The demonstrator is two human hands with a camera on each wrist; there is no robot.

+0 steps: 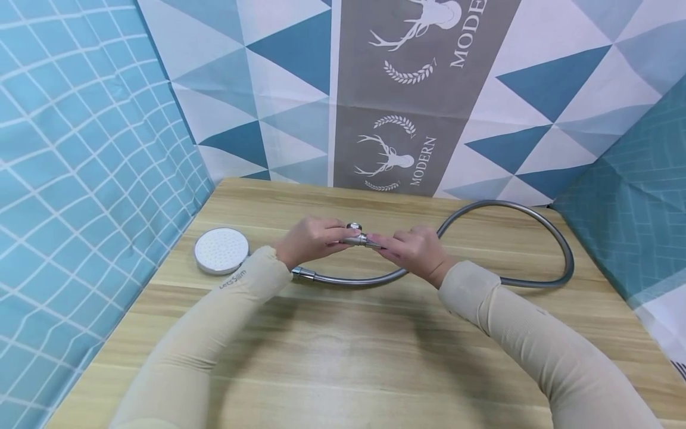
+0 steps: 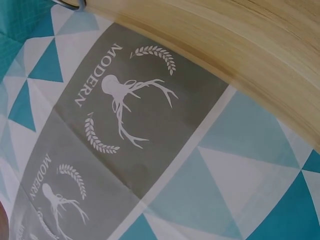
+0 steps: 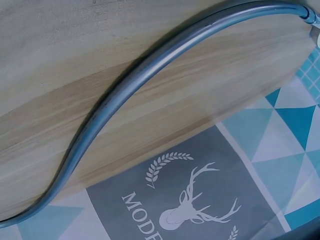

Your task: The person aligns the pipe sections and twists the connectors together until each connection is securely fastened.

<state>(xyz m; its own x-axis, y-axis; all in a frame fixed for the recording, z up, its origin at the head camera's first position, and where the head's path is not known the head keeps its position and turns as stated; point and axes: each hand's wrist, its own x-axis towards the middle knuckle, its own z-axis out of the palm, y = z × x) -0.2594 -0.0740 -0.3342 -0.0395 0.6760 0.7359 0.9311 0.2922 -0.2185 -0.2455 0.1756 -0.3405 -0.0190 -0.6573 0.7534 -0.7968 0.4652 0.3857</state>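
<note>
Above the middle of the table, a small chrome fitting (image 1: 354, 239) with a short round stub on top shows between both hands in the head view. My left hand (image 1: 312, 239) pinches its left part. On the right, my right hand (image 1: 417, 250) grips its tapered end, and the fingers cover much of it. A round white-faced shower head (image 1: 221, 250) lies to the left, its handle hidden under the left forearm. The grey shower hose (image 1: 567, 256) starts by the left wrist, passes behind the right hand and loops to the right. In the right wrist view this hose (image 3: 145, 70) curves across the table.
The wooden table (image 1: 332, 357) carries everything. Behind it hangs a triangle-patterned sheet (image 1: 289, 77) with a grey deer panel. A blue tiled-print sheet (image 1: 80, 155) lines the left side, and a teal sheet (image 1: 638, 196) the right. The hose loop reaches near the table's right edge.
</note>
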